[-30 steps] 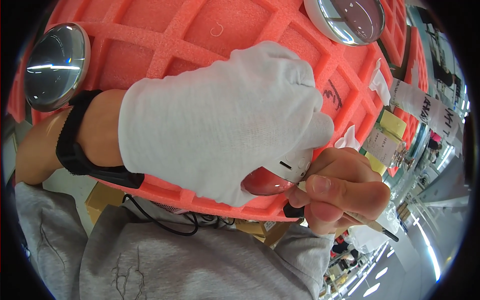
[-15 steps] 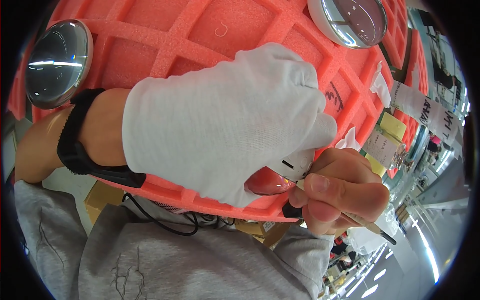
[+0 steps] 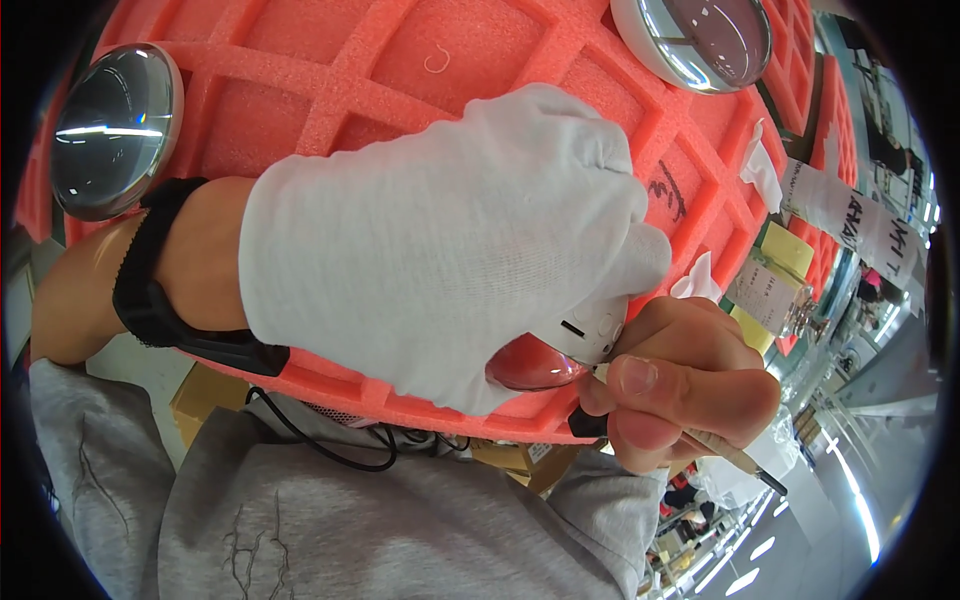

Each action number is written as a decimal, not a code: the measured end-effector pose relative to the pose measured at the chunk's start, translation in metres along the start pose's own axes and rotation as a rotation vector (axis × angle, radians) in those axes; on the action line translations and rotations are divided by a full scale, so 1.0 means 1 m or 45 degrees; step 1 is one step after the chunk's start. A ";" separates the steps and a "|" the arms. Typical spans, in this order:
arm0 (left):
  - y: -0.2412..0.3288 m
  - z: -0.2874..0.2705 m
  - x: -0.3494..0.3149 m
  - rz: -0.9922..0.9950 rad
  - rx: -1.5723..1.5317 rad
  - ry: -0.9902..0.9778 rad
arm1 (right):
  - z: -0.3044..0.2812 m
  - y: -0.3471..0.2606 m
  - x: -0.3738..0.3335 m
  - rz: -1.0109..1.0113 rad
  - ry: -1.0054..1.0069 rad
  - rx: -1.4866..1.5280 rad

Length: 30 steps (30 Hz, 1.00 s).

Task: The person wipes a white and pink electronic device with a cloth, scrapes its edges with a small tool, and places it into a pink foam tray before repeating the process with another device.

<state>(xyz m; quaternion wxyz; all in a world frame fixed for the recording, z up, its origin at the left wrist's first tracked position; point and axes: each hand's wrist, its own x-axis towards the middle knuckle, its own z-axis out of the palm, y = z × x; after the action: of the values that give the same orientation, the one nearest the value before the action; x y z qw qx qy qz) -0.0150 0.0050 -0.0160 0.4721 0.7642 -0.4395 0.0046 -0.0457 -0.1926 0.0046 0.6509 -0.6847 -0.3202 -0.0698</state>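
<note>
My left hand (image 3: 450,240), in a white glove, is closed over a shiny rounded part (image 3: 538,362) and covers most of it. The part's visible curved surface mirrors red, and its pale silvery side has a small dark slot. My right hand (image 3: 690,385) is bare and pinches a thin tan stick (image 3: 735,457) with a dark end pointing away to the lower right. The stick's other end lies by the fingertips, close against the part's edge; whether it touches cannot be made out. Both hands are side by side at the foam tray's near edge.
Under my hands lies a red foam tray (image 3: 330,60) with square pockets. One mirror-like dome (image 3: 115,140) sits at its left, another (image 3: 695,45) at the far right. White scraps (image 3: 762,175), a taped label strip (image 3: 850,215) and yellow pads (image 3: 785,250) are to the right.
The dark end of the stick has shifted slightly left and down. My left hand and the rounded part have moved a touch to the left; both grips are the same.
</note>
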 end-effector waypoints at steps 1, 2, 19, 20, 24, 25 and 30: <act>0.000 0.000 0.000 0.000 -0.009 0.005 | -0.001 0.000 0.000 0.001 0.002 -0.001; 0.000 0.001 0.001 0.000 -0.017 0.010 | -0.002 0.000 0.000 0.009 -0.013 0.019; 0.000 -0.005 0.004 -0.115 0.013 -0.248 | 0.001 -0.002 0.004 0.041 0.014 0.004; 0.000 -0.004 0.004 -0.107 -0.003 -0.230 | 0.000 -0.002 0.005 0.044 -0.011 -0.014; -0.001 -0.004 0.006 -0.105 -0.029 -0.221 | 0.000 0.001 0.006 0.033 -0.013 -0.005; 0.001 -0.006 0.006 -0.120 -0.018 -0.238 | 0.002 0.001 0.007 0.027 -0.013 0.008; 0.002 -0.006 0.005 -0.125 0.004 -0.227 | 0.002 -0.004 0.004 0.064 0.040 0.002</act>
<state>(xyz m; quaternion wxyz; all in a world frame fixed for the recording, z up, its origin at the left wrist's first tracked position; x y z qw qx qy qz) -0.0109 0.0053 -0.0095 0.4296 0.7829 -0.4417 -0.0860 -0.0458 -0.1893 0.0096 0.6581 -0.6908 -0.2926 -0.0638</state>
